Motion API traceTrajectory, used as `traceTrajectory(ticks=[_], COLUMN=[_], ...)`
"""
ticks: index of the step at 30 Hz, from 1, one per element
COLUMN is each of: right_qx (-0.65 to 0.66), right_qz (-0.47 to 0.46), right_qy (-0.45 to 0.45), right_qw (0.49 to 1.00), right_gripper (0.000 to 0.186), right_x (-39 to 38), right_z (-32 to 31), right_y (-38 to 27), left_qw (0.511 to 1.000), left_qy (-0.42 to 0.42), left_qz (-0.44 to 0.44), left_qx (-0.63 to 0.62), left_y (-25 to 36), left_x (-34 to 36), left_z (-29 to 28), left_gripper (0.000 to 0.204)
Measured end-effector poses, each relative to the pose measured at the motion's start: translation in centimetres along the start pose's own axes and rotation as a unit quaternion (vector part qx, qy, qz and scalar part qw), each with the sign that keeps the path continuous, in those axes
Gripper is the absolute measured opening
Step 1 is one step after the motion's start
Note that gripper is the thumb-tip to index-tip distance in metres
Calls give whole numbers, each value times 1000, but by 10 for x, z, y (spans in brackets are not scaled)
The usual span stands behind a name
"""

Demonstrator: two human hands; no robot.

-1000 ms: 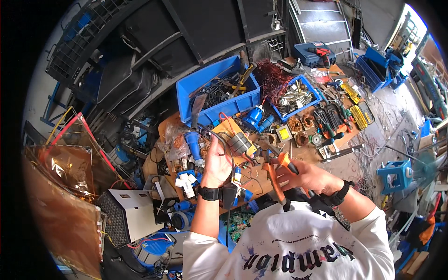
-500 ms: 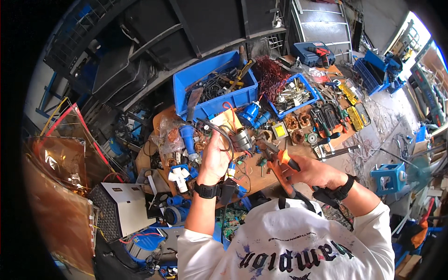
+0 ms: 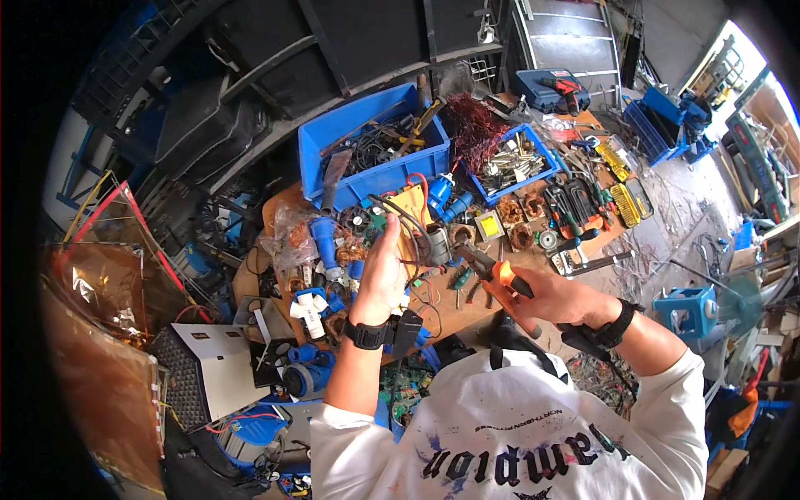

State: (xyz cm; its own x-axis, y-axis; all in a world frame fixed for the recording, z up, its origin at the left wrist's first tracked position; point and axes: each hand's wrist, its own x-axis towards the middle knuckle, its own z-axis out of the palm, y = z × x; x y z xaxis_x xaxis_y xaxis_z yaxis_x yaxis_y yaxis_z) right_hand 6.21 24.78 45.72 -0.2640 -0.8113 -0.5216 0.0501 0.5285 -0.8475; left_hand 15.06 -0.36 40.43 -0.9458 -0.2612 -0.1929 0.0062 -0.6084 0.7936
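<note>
My left hand [image 3: 382, 279] is closed around a grey metal cylindrical part [image 3: 436, 245] with dark cables looping from it; some of its fingers are hidden behind the part. A pair of pliers [image 3: 506, 279] with orange and black handles is gripped in my right hand [image 3: 557, 297]. The pliers' jaws reach left to the cylinder's right end; whether they bite on it I cannot tell. Both hands are raised above the near side of a wooden workbench [image 3: 479, 312]. Beyond the cylinder lies a yellow piece [image 3: 410, 202] with a red wire above it.
A large blue bin [image 3: 375, 177] of cables and tools stands at the back. Beside it are tangled dark red wire [image 3: 475, 125] and a blue tray [image 3: 510, 167] of metal pieces. Hand tools [image 3: 575, 208] lie to the right. Blue connectors [image 3: 323, 242] crowd the left side.
The cylinder has turned a little in my left hand, its side now darker. My right hand keeps the pliers against its right end. The whole view has shifted slightly.
</note>
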Motion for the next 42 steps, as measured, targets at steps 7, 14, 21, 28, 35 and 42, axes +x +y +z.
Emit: traceTrajectory(ticks=[7,14,21,28,35,42], right_qx=[-67,-127,-214,-243,-309,-309], right_qz=[3,-9,45,65,39,28], right_qy=[38,62,96,108,131,143], right_qw=[997,990,971,962,941,940], right_gripper=[28,24,34,46,46,44], right_x=[2,5,9,16,27,23], right_z=[-2,-5,-5,-7,-10,-7], right_y=[14,25,17,21,35,24], left_qw=[998,998,993,989,983,981], left_qy=[-13,14,44,70,75,107], left_qz=[-44,1,-32,-87,-138,-132], left_qx=[35,56,102,98,90,94], left_y=[-14,-25,-35,-41,-45,-46], left_x=[11,19,28,36,41,44], left_z=[-18,-10,-6,-9,-9,-9], left_gripper=[50,45,42,42,62,54])
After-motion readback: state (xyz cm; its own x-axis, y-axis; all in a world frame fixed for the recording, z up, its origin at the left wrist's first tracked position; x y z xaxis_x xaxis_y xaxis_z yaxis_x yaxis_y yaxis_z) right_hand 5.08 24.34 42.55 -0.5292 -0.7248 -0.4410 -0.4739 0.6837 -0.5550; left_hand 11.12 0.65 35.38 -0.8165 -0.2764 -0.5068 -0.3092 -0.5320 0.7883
